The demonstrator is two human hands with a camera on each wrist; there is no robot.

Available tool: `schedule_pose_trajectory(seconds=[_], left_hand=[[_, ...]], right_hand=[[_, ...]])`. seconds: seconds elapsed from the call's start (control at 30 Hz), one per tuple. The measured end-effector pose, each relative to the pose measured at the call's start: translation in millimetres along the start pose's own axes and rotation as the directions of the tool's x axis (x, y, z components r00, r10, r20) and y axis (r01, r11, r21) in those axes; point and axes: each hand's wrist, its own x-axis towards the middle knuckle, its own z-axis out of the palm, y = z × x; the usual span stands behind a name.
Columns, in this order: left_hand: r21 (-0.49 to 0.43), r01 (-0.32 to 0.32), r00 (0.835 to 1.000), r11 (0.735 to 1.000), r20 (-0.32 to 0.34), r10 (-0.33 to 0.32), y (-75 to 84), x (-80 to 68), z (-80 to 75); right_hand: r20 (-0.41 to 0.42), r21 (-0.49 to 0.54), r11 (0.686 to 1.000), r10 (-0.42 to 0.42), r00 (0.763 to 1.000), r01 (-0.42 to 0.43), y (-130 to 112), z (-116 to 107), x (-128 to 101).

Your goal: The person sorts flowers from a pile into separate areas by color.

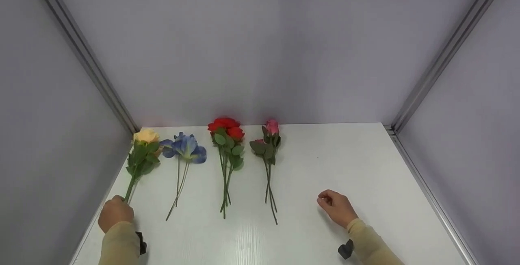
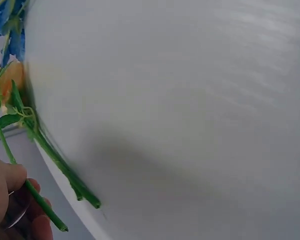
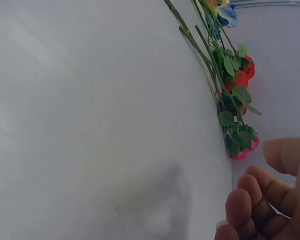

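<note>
Four artificial flowers lie in a row on the white table [image 1: 325,155]: a peach rose [image 1: 146,136], a blue flower [image 1: 185,146], a bunch of red roses [image 1: 225,127] and a pink rose [image 1: 271,127]. My left hand [image 1: 117,206] grips the lower end of the peach rose's green stem [image 1: 130,190] at the table's left edge. In the left wrist view the stem [image 2: 40,200] runs through my fingers [image 2: 10,180]. My right hand [image 1: 327,200] rests on the table to the right of the pink rose, fingers [image 3: 250,200] loosely curled and holding nothing.
Grey walls with metal corner rails [image 1: 93,70] close in the table on the left, back and right. The table's right half [image 1: 365,167] holds only my right hand. More green stems [image 2: 65,170] lie near the left hand.
</note>
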Motion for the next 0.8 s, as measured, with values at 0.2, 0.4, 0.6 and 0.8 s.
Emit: schedule_pose_trajectory(seconds=[0.2, 0.4, 0.6, 0.8], left_hand=[[0.014, 0.103, 0.994, 0.995, 0.033, -0.103, -14.0, -11.1, 7.5], [0.009, 0.115, 0.993, 0.993, -0.006, -0.115, -16.5, -14.1, 9.3], [0.003, 0.14, 0.989, 0.99, -0.045, -0.14, -21.0, -22.8, 11.7], [-0.001, 0.112, 0.991, 0.994, -0.074, -0.111, -14.0, -24.6, 16.6]], right_hand=[[-0.006, -0.016, 1.0, 0.027, 1.0, -0.027, 8.7, -6.5, -8.2], [-0.022, -0.002, 0.998, 0.065, 0.998, -0.065, 13.9, -10.0, -14.3], [-0.022, -0.008, 0.997, 0.073, 0.997, -0.073, 20.8, -17.5, -20.2], [-0.043, -0.008, 0.994, 0.109, 0.993, -0.109, 29.8, -33.9, -31.5]])
